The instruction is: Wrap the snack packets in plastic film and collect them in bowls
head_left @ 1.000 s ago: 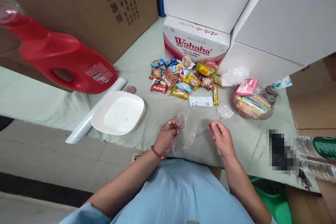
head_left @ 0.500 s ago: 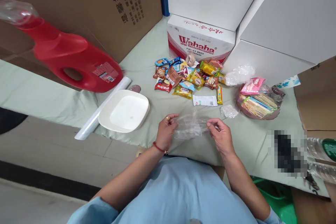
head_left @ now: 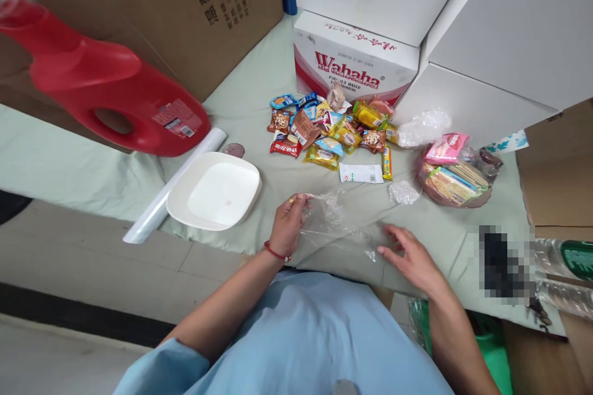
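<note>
My left hand pinches one edge of a clear plastic bag, which hangs loosely to the right over the cloth. Off the bag's far end, my right hand has its thumb and fingers apart with nothing between them. Beyond the bag lies a pile of wrapped snacks in blue, brown, red and yellow packets. A white packet rests flat in front of the pile. To the left of my left hand stands a shallow white dish, with no food in it.
A film roll lies beside a large red bottle at left. Behind the snacks stands a Wahaha carton. At right are a bowl of snacks, crumpled clear plastic and clear bottles.
My right hand has let go of the bag and moved right and down, its fingers now spread. The bag hangs slack from my left hand. The view has shifted slightly.
</note>
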The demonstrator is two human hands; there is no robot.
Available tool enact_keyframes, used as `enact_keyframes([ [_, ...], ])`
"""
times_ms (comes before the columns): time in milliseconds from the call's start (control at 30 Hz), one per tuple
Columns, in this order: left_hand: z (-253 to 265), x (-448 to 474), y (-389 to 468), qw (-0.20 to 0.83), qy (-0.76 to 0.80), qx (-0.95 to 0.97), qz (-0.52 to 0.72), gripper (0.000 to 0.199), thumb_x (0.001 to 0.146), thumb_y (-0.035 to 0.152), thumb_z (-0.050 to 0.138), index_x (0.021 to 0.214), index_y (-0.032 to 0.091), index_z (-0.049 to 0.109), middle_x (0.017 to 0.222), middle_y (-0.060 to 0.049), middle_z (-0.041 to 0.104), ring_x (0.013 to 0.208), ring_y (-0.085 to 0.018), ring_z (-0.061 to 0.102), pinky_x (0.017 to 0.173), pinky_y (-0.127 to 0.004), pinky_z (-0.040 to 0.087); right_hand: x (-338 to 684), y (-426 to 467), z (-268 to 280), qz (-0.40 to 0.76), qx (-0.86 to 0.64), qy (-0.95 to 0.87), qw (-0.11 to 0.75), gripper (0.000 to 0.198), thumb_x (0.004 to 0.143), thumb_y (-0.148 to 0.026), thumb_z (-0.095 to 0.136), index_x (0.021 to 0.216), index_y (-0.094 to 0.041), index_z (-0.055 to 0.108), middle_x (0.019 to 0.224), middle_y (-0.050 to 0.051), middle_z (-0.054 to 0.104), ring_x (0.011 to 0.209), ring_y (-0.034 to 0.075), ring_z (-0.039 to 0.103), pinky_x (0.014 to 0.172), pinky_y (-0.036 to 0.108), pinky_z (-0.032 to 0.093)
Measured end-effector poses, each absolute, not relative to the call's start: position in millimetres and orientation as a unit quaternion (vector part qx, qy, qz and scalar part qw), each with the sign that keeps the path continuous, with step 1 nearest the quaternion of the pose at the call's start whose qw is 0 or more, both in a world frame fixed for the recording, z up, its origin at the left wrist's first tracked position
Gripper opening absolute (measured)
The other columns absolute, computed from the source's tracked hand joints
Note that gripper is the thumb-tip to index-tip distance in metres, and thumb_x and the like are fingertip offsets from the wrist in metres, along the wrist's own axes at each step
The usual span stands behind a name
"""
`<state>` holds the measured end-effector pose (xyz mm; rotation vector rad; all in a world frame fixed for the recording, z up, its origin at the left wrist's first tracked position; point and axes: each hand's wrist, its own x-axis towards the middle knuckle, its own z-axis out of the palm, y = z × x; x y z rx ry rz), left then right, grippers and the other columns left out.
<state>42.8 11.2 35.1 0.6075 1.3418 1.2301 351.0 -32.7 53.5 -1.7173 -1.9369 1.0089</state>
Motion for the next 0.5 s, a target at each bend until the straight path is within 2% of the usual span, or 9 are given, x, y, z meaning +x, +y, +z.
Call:
enact_keyframes([
  [67, 37.1, 45.0, 7.3, 0.566, 0.562, 0.293, 0.528, 0.05, 0.084, 0.067, 0.068, 0.093, 0.018, 0.075, 0.079, 0.001, 0.06, 0.052, -0.007, 0.032, 0.047, -0.025, 0.024, 345.9, -20.2, 64.0, 0.296, -0.592, -0.724, 0.194, 0.069, 0.085, -0.055, 0.076, 0.145, -0.026, 0.058, 0.134, 0.013, 0.064, 0.117, 0.03, 0.063, 0.097, 0.047, 0.056],
  [133, 39.3, 47.4, 3.8, 0.561, 0.554, 0.324, 0.523, 0.051, 0.089, 0.067, 0.063, 0.096, 0.019, 0.076, 0.08, 0.001, 0.06, 0.053, -0.007, 0.032, 0.049, -0.025, 0.027, 326.3, -6.7, 68.2, 0.261, -0.549, -0.767, 0.208, 0.08, 0.081, -0.053, 0.082, 0.151, -0.028, 0.052, 0.146, 0.014, 0.057, 0.133, 0.033, 0.053, 0.109, 0.053, 0.049],
  [200, 41.5, 48.8, 1.4, 0.549, 0.558, 0.361, 0.507, 0.049, 0.091, 0.065, 0.06, 0.098, 0.019, 0.078, 0.082, 0.0, 0.06, 0.055, -0.009, 0.035, 0.051, -0.025, 0.031, 299.0, 6.2, 64.3, 0.241, -0.512, -0.79, 0.235, 0.067, 0.083, -0.048, 0.081, 0.143, -0.028, 0.06, 0.15, 0.014, 0.053, 0.138, 0.035, 0.048, 0.112, 0.056, 0.046],
  [267, 42.4, 48.2, 0.8, 0.524, 0.575, 0.402, 0.482, 0.041, 0.087, 0.06, 0.069, 0.099, 0.021, 0.079, 0.087, -0.001, 0.062, 0.058, -0.009, 0.04, 0.056, -0.025, 0.036, 274.9, 17.7, 55.0, 0.234, -0.512, -0.774, 0.289, 0.036, 0.092, -0.04, 0.07, 0.126, -0.025, 0.071, 0.147, 0.014, 0.055, 0.132, 0.032, 0.051, 0.111, 0.055, 0.047],
  [333, 41.1, 45.6, 1.7, 0.498, 0.595, 0.43, 0.461, 0.034, 0.08, 0.051, 0.079, 0.095, 0.022, 0.079, 0.087, -0.001, 0.063, 0.063, -0.01, 0.045, 0.061, -0.025, 0.039, 261.8, 27.3, 44.5, 0.259, -0.541, -0.717, 0.357, 0.024, 0.097, -0.038, 0.061, 0.108, -0.022, 0.077, 0.137, 0.015, 0.06, 0.122, 0.028, 0.057, 0.103, 0.049, 0.052],
  [400, 37.1, 41.9, 4.1, 0.49, 0.608, 0.422, 0.46, 0.03, 0.077, 0.048, 0.08, 0.084, 0.02, 0.077, 0.078, 0.0, 0.062, 0.065, -0.012, 0.049, 0.064, -0.024, 0.039, 261.0, 34.3, 36.2, 0.325, -0.579, -0.626, 0.41, 0.029, 0.095, -0.045, 0.063, 0.099, -0.02, 0.077, 0.121, 0.013, 0.065, 0.106, 0.024, 0.063, 0.083, 0.039, 0.058],
  [433, 34.1, 39.9, 5.7, 0.496, 0.612, 0.402, 0.467, 0.031, 0.078, 0.05, 0.077, 0.079, 0.019, 0.075, 0.071, 0.001, 0.059, 0.064, -0.012, 0.049, 0.062, -0.024, 0.038, 263.9, 36.5, 33.2, 0.369, -0.596, -0.573, 0.425, 0.032, 0.092, -0.049, 0.065, 0.097, -0.019, 0.076, 0.11, 0.011, 0.067, 0.094, 0.022, 0.064, 0.071, 0.034, 0.057],
  [500, 27.5, 36.5, 9.7, 0.521, 0.613, 0.333, 0.492, 0.038, 0.081, 0.056, 0.071, 0.075, 0.019, 0.07, 0.06, 0.004, 0.05, 0.057, -0.011, 0.042, 0.055, -0.023, 0.032, 272.8, 37.9, 29.4, 0.448, -0.619, -0.475, 0.437, 0.038, 0.085, -0.056, 0.069, 0.092, -0.019, 0.073, 0.084, 0.004, 0.065, 0.068, 0.016, 0.058, 0.052, 0.026, 0.048],
])
